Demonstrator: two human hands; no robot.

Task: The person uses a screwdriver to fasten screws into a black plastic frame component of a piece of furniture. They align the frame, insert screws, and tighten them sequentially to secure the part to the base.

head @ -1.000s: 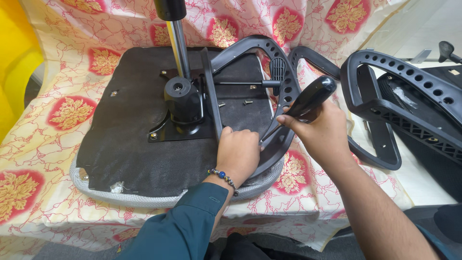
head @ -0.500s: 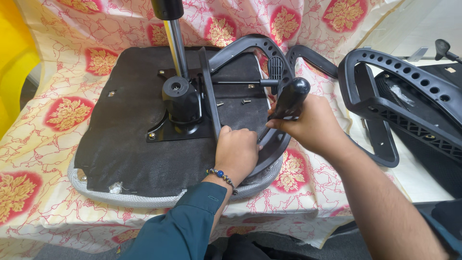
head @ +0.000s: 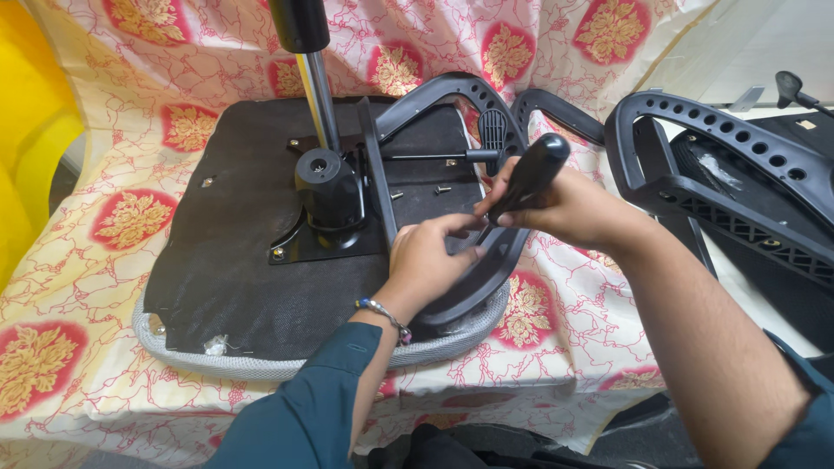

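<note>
Screwdriver (head: 534,174) stands clenched in my right hand (head: 573,208), tip down at the black armrest (head: 473,278) on the upturned seat (head: 226,260). Left hand (head: 430,260) pinches at the tip; seating the bit squarely looks next.

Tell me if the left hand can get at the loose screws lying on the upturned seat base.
Probably yes. The left hand rests on the black armrest, and the loose screws lie just beyond its fingers on the seat base, uncovered. Only the right hand, gripping the screwdriver handle, crowds that side.
</note>
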